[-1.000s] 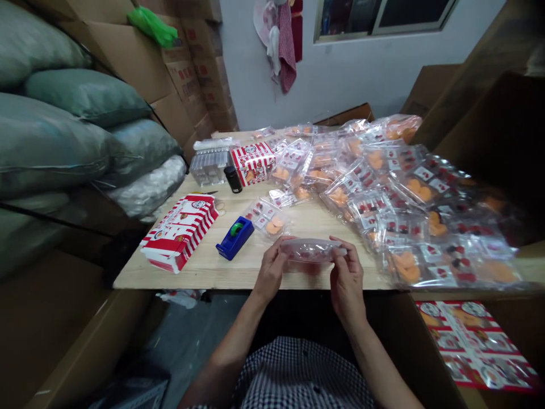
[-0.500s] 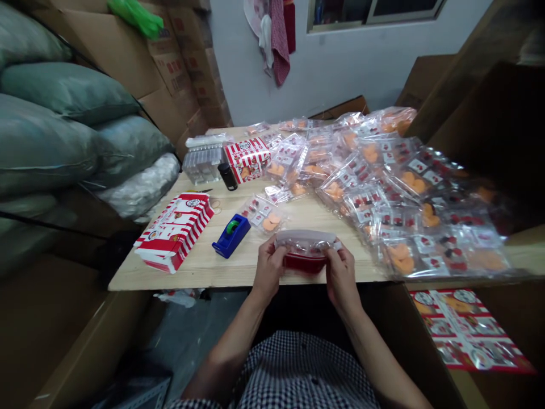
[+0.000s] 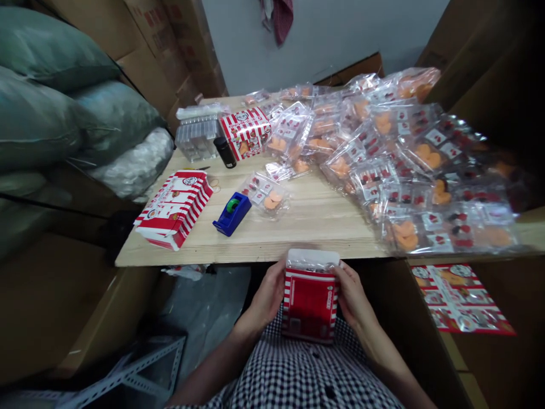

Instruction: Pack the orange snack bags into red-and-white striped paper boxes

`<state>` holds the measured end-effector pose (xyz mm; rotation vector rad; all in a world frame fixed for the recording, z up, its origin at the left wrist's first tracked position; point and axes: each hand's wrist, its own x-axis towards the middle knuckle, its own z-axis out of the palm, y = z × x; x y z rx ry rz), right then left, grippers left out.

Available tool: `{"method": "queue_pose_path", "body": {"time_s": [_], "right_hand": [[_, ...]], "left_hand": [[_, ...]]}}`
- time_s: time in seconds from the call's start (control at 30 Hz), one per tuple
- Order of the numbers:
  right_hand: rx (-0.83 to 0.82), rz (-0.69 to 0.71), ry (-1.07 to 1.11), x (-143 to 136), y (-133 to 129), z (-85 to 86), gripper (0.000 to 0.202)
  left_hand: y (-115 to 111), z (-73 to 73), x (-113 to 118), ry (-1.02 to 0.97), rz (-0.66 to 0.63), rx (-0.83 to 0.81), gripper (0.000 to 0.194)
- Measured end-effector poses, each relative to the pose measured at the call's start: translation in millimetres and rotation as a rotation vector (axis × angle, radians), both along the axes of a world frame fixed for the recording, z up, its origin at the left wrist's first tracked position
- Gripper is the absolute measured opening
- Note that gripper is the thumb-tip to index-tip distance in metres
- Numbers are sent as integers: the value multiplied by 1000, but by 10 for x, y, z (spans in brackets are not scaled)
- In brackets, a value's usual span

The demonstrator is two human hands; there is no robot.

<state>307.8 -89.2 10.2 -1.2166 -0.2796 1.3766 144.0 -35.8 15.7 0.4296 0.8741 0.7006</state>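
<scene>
A red and white striped carton stands upright against my body, just off the table's front edge. Its top flap is raised, and clear plastic shows at the opening. My left hand grips its left side near the top. On the opposite side my right hand is closed round the upper edge. Beyond them on the table lie a clear packet with orange pieces and a blue tape dispenser holding green tape.
A flattened striped box rests at the table's left. Behind it are a black bottle, clear plastic cases and another striped box. Many clear packets cover the right side. Printed sheets lie below the right edge; sacks are stacked left.
Both hands have brought the carton down and toward my body, tilting it so its red printed face shows. The view has tipped downward. The things on the table have stayed put.
</scene>
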Motion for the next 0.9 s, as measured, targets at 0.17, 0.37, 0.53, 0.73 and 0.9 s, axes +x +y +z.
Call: {"method": "queue_pose_path", "body": {"time_s": [0.17, 0.37, 0.53, 0.73, 0.9], "right_hand": [[14, -26, -20, 0, 11, -7, 21], [-15, -12, 36, -45, 33, -40, 27], [-53, -36, 188, 39, 83, -57, 28], [-19, 173, 336, 185, 115, -59, 29], [-34, 119, 203, 216, 120, -127, 23]], "left_hand": [[37, -14, -26, -84, 38, -37, 29], [105, -23, 55, -56, 13, -1, 20], [213, -106, 59, 55, -11, -20, 16], [244, -173, 48, 62, 0, 0, 17], [263, -170, 111, 62, -57, 10, 14]]}}
